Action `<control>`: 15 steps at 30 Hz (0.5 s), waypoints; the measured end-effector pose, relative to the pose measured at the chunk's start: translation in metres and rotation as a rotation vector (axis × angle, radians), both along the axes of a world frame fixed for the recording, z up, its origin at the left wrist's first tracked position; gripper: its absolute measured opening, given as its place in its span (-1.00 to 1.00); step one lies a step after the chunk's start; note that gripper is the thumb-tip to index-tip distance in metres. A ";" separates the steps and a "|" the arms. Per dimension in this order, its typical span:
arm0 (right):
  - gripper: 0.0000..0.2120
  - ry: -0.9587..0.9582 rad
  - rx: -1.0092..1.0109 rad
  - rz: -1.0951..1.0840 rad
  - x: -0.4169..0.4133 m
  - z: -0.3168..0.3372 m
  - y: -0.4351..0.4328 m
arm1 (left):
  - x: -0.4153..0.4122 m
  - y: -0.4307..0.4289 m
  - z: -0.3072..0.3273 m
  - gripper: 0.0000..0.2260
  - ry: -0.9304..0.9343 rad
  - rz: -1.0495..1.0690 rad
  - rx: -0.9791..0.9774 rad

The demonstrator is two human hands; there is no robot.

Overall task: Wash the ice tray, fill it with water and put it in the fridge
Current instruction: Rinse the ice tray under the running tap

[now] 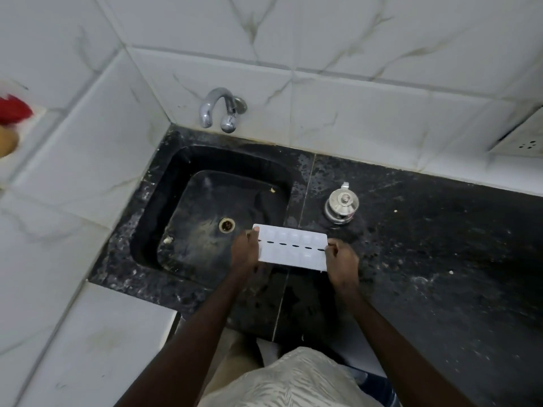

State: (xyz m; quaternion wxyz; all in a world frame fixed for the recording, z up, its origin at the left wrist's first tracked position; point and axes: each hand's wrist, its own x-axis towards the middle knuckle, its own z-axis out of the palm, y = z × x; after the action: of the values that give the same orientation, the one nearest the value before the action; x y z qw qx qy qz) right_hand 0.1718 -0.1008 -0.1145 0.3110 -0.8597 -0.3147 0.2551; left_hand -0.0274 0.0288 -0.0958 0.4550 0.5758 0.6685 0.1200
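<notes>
Head view: both hands clamp the ice tray [292,248], left hand [246,254] and right hand [342,259] at opposite ends.

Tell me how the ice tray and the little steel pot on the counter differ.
The ice tray is white, flat and rectangular; the steel pot is shiny, round and lidded. The ice tray is held at both ends by the left hand and right hand at the sink's edge; the steel pot stands untouched on the black counter.
</notes>
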 end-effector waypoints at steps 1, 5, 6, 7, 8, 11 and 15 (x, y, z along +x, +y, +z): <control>-0.81 0.021 0.022 0.006 -0.010 0.005 0.012 | -0.010 0.010 0.004 -0.55 -0.017 0.060 -0.023; -0.77 0.090 0.119 0.041 -0.053 0.026 0.062 | -0.055 0.060 0.006 -0.53 -0.119 0.185 -0.051; -0.76 0.098 0.137 0.042 -0.062 0.030 0.074 | -0.065 0.072 0.002 -0.51 -0.143 0.210 -0.058; -0.75 0.105 0.145 0.032 -0.070 0.033 0.085 | -0.077 0.085 0.000 -0.52 -0.167 0.231 -0.070; -0.75 0.108 0.156 0.023 -0.078 0.035 0.096 | -0.088 0.096 -0.001 -0.55 -0.184 0.237 -0.085; -0.77 0.117 0.171 0.028 -0.098 0.044 0.127 | -0.115 0.127 0.006 -0.61 -0.227 0.245 -0.054; -0.77 0.137 0.180 0.068 -0.102 0.058 0.181 | -0.159 0.175 -0.057 -0.61 -0.277 0.303 -0.067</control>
State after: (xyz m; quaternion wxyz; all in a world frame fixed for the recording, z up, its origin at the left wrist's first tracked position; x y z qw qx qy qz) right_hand 0.0697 0.0806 -0.0566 0.3988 -0.7977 -0.3432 0.2947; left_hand -0.1865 0.2035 -0.1531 0.5382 0.4310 0.6824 0.2427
